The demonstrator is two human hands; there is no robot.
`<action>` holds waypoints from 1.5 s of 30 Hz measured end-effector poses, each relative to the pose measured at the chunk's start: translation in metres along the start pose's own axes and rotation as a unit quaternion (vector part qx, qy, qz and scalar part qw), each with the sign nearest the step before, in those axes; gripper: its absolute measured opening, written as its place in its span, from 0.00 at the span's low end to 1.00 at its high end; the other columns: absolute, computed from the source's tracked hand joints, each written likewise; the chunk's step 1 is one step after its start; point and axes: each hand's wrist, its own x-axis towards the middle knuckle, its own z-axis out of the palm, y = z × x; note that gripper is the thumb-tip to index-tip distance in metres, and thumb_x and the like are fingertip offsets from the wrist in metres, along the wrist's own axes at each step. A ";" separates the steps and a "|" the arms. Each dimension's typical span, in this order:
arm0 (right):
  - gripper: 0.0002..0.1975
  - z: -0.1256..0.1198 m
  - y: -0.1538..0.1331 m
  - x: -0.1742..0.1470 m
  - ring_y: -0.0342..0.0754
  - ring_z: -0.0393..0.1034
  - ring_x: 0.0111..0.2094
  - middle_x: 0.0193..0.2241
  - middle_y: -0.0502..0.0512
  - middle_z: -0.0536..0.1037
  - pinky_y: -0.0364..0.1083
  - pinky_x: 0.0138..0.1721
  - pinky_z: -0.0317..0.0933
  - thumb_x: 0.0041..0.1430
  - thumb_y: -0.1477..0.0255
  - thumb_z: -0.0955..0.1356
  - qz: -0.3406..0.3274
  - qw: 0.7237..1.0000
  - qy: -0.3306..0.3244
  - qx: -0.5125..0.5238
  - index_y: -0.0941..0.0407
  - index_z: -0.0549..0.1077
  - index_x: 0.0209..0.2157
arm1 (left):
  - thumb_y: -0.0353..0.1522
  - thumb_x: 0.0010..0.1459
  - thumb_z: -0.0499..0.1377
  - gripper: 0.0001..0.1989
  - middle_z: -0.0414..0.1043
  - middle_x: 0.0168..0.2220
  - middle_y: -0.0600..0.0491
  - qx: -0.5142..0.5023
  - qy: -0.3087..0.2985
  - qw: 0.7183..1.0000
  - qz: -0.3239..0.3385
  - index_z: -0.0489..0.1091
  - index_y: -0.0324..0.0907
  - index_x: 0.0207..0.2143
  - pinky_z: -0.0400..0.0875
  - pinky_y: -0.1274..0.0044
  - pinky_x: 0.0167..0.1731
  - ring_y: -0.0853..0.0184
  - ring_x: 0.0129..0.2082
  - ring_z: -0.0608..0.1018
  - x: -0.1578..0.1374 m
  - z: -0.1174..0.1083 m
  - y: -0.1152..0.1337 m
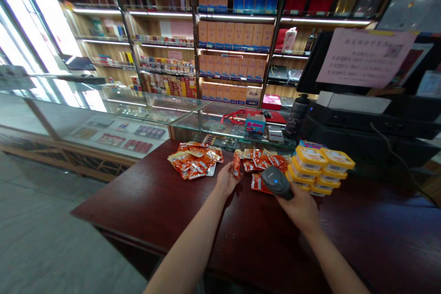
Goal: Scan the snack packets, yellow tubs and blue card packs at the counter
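My left hand [227, 181] is closed on an orange snack packet [237, 163], held on edge just above the counter. In my right hand [303, 209] is a dark grey barcode scanner [276, 181] with a small blue light, its head pointing toward the left hand. A loose pile of orange snack packets [196, 161] lies left of my left hand. More orange packets [263, 160] lie between my hands, partly hidden behind the scanner. Beside my right hand, yellow-lidded plastic tubs [322, 167] stand stacked in two columns.
The dark red wooden counter [165, 206] meets a glass display case [213, 119]. On the glass sit a small blue box [255, 124] and a black bottle [297, 115]. A monitor bearing a pink notice [365, 57] stands at right. Shelves of boxed goods [234, 36] line the back wall.
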 end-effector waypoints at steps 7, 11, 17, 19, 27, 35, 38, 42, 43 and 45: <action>0.22 -0.001 -0.007 0.022 0.56 0.75 0.33 0.31 0.58 0.80 0.49 0.31 0.65 0.48 0.55 0.70 0.039 0.981 -0.059 0.181 0.57 0.77 0.37 | 0.42 0.61 0.56 0.16 0.63 0.21 0.56 -0.070 -0.044 0.992 -0.098 0.69 0.38 0.37 0.66 0.83 0.21 0.75 0.20 0.67 -0.004 0.001 0.009; 0.22 -0.006 -0.026 0.023 0.48 0.71 0.23 0.23 0.53 0.78 0.48 0.28 0.66 0.47 0.54 0.71 0.062 0.928 -0.104 0.354 0.57 0.74 0.36 | 0.39 0.63 0.50 0.16 0.67 0.28 0.48 -0.092 -0.056 0.985 -0.135 0.69 0.36 0.36 0.64 0.83 0.18 0.74 0.21 0.66 -0.001 -0.005 0.011; 0.24 -0.018 -0.052 0.014 0.39 0.58 0.11 0.13 0.43 0.68 0.38 0.12 0.53 0.43 0.52 0.73 0.146 0.857 -0.196 0.454 0.56 0.68 0.31 | 0.30 0.60 0.49 0.10 0.66 0.29 0.47 -0.108 -0.083 0.974 -0.182 0.68 0.36 0.34 0.51 0.89 0.10 0.77 0.17 0.61 0.001 -0.013 0.009; 0.22 -0.019 -0.056 0.013 0.37 0.56 0.11 0.11 0.42 0.65 0.38 0.12 0.51 0.44 0.52 0.72 0.115 0.856 -0.211 0.457 0.56 0.67 0.28 | 0.29 0.59 0.49 0.09 0.65 0.28 0.47 -0.111 -0.097 0.971 -0.188 0.67 0.36 0.34 0.49 0.89 0.09 0.77 0.17 0.61 0.001 -0.015 0.009; 0.21 -0.011 -0.065 0.016 0.38 0.56 0.10 0.10 0.42 0.64 0.38 0.11 0.53 0.46 0.52 0.71 0.113 0.861 -0.231 0.439 0.56 0.68 0.26 | 0.32 0.59 0.49 0.10 0.63 0.23 0.51 -0.079 -0.102 0.980 -0.153 0.68 0.37 0.36 0.47 0.88 0.08 0.75 0.15 0.61 0.008 -0.019 0.005; 0.18 -0.012 -0.067 0.017 0.39 0.56 0.10 0.10 0.41 0.64 0.40 0.12 0.53 0.47 0.55 0.71 0.112 0.861 -0.215 0.446 0.55 0.68 0.28 | 0.30 0.59 0.48 0.11 0.65 0.25 0.48 -0.083 -0.129 0.974 -0.166 0.69 0.35 0.34 0.49 0.89 0.09 0.76 0.17 0.61 0.001 -0.017 0.007; 0.17 -0.014 -0.060 0.017 0.45 0.64 0.15 0.15 0.47 0.70 0.43 0.17 0.57 0.51 0.57 0.69 0.034 0.932 -0.161 0.324 0.56 0.72 0.35 | 0.31 0.60 0.48 0.12 0.65 0.26 0.48 -0.083 -0.107 0.977 -0.163 0.68 0.35 0.32 0.49 0.89 0.08 0.76 0.17 0.61 0.000 -0.016 0.006; 0.17 -0.011 -0.040 0.009 0.56 0.74 0.32 0.29 0.57 0.79 0.47 0.28 0.61 0.53 0.57 0.67 -0.031 0.999 -0.027 0.008 0.53 0.75 0.40 | 0.33 0.63 0.49 0.14 0.65 0.26 0.50 -0.082 -0.053 0.986 -0.133 0.64 0.37 0.26 0.53 0.90 0.10 0.76 0.18 0.65 0.002 -0.011 0.003; 0.17 -0.008 -0.034 0.005 0.57 0.74 0.33 0.32 0.57 0.80 0.48 0.30 0.61 0.53 0.59 0.67 -0.042 0.999 -0.006 -0.033 0.53 0.74 0.43 | 0.34 0.64 0.51 0.14 0.66 0.25 0.50 -0.076 -0.034 0.990 -0.116 0.63 0.37 0.26 0.57 0.89 0.11 0.76 0.19 0.66 0.002 -0.010 0.002; 0.20 -0.002 -0.023 -0.002 0.55 0.75 0.35 0.36 0.56 0.80 0.47 0.33 0.62 0.53 0.64 0.68 -0.068 0.994 0.054 -0.063 0.54 0.72 0.47 | 0.35 0.63 0.54 0.13 0.66 0.24 0.52 -0.066 0.007 0.996 -0.061 0.64 0.38 0.27 0.68 0.85 0.18 0.74 0.21 0.70 0.003 -0.007 0.000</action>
